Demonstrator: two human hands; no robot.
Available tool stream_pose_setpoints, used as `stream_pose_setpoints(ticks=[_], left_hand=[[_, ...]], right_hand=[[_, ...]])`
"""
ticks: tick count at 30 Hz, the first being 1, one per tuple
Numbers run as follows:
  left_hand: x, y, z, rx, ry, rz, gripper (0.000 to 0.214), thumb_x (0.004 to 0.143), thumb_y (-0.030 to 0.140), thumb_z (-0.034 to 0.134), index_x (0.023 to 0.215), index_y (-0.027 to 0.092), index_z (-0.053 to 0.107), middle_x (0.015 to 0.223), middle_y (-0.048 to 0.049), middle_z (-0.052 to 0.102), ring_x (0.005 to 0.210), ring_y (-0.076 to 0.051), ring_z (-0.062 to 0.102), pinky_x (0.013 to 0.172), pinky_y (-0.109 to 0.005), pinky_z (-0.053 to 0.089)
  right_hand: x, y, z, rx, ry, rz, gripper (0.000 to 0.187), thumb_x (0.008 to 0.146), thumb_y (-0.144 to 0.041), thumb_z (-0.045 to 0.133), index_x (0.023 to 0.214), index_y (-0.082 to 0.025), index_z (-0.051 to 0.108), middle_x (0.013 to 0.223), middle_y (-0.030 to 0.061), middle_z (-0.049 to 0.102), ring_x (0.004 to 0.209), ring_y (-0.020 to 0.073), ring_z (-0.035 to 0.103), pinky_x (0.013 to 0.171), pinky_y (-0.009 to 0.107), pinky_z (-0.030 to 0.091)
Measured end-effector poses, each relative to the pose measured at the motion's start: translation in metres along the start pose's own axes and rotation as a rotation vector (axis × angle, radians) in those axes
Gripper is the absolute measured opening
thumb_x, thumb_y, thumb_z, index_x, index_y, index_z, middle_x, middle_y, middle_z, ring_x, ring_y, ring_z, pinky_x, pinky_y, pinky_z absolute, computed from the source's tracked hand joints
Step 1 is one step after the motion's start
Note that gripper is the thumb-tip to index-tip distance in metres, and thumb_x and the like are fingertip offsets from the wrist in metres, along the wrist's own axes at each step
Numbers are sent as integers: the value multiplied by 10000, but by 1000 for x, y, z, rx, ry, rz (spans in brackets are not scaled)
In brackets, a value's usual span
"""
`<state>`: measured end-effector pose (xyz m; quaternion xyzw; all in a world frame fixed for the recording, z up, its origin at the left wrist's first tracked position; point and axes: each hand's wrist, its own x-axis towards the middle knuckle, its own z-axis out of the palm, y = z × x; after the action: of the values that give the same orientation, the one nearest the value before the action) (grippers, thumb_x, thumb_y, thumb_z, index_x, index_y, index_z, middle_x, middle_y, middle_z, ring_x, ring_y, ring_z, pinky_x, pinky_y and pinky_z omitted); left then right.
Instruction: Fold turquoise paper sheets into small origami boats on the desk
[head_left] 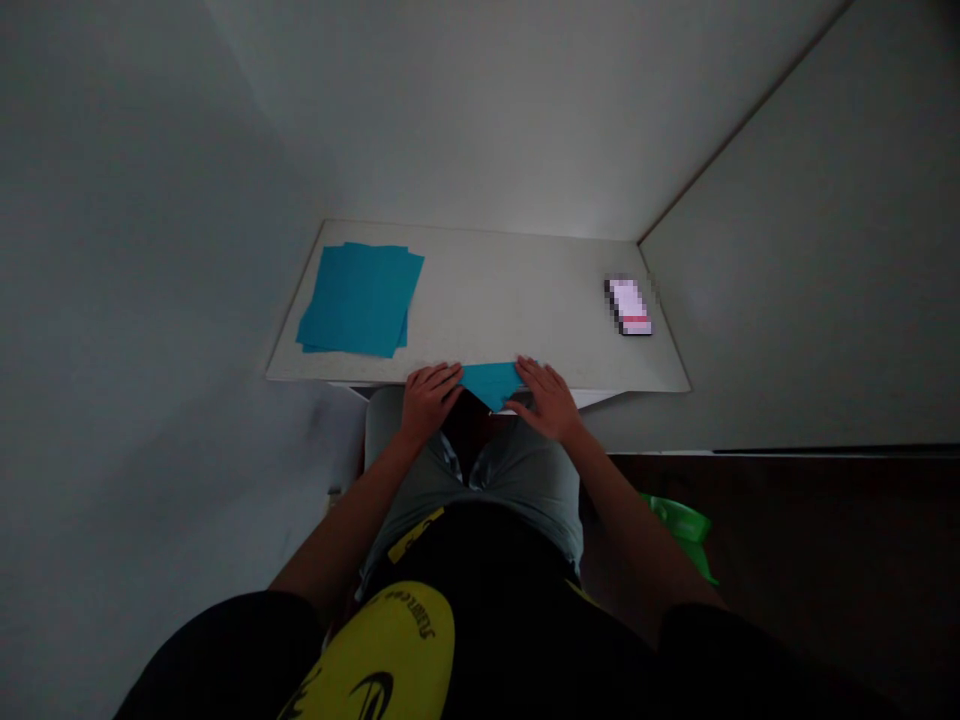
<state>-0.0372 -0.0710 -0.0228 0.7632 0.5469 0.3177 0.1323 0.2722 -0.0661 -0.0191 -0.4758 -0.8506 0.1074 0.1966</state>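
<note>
A folded piece of blue paper lies at the front edge of the white table, with one pointed corner hanging over toward my lap. My left hand holds its left end, fingers close together. At the opposite end, my right hand grips the paper with the fingers on top and the thumb lower down near the hanging corner. The fingers cover both ends of the paper, so its full outline is hidden.
Several loose blue sheets are stacked at the table's left. A phone, blurred into blocks, lies at the right of the white table. Walls border the table behind and on the right. Something green and plastic is on the dark floor.
</note>
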Motion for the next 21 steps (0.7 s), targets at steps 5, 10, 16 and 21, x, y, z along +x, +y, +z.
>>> stream_pose_setpoints(ticks=[5, 10, 16, 21], left_hand=[[1, 4, -1, -28, 22, -37, 289, 1011, 260, 743, 1282, 322, 825, 1410, -51, 783, 1341, -318, 706, 1160, -545, 458], [13, 7, -8, -69, 14, -111, 188, 1028, 311, 718, 1159, 285, 849, 1256, -74, 843, 1256, -332, 730, 1125, -546, 483], [61, -5, -15, -458, 40, -334, 205, 1006, 398, 716, 1117, 230, 756, 1018, -45, 824, 831, -212, 769, 826, -350, 587], [89, -12, -1, -675, 102, -499, 324, 899, 400, 817, 1070, 240, 592, 734, 59, 680, 618, -154, 697, 660, -272, 541]], right_hand=[[-7, 11, -3, -37, 56, 57, 709, 1064, -588, 630, 1676, -260, 486, 1701, 131, 549, 1554, 321, 542, 1278, 543, 339], [7, 1, -6, 14, 132, 184, 353, 1058, -496, 662, 1324, -277, 740, 1481, 116, 739, 1402, 337, 637, 1169, 546, 357], [40, 7, -13, 361, 195, 333, 339, 1037, -583, 643, 1088, -260, 734, 1024, 73, 817, 1014, 288, 738, 973, 478, 504], [70, 20, -3, 823, 316, 436, 498, 888, -725, 736, 1074, -286, 592, 802, -15, 722, 674, 191, 646, 656, 333, 534]])
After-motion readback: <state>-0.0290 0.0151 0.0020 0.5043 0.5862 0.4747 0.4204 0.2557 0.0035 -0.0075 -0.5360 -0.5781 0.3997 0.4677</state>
